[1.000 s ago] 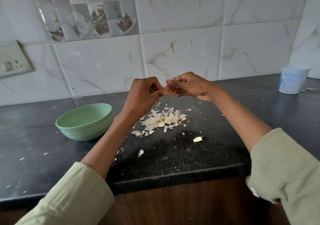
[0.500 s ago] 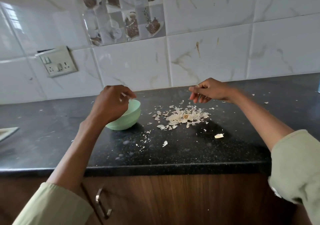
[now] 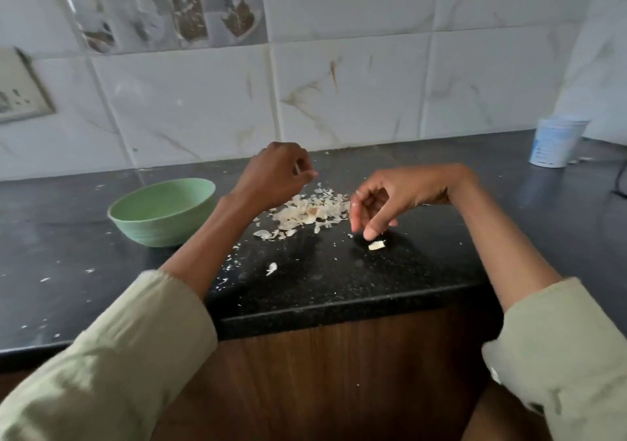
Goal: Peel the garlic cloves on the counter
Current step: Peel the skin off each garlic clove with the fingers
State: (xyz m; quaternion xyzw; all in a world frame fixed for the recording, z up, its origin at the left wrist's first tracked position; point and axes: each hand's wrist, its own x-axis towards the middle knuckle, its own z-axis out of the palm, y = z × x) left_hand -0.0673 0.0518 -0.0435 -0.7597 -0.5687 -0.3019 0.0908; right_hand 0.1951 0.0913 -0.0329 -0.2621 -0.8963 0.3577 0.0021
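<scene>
One unpeeled garlic clove (image 3: 376, 245) lies on the black counter (image 3: 339, 284), right of a heap of papery peels (image 3: 305, 211). My right hand (image 3: 383, 199) hangs just above the clove, thumb and fingers apart and pointing down, holding nothing. My left hand (image 3: 274, 176) hovers at the heap's back left edge with curled fingers, and a thin pale sliver of peel shows at its fingertips. A green bowl (image 3: 159, 233) stands to the left; its inside is hidden from here.
A white tub (image 3: 556, 142) stands at the back right by the tiled wall, with a dark cable (image 3: 621, 183) beside it. A wall socket (image 3: 17, 91) is at far left. Peel flakes (image 3: 271, 268) dot the counter near its front edge (image 3: 339, 308).
My left hand came back from over the bowl to the peel heap. My right hand dropped from behind the heap toward the lone clove.
</scene>
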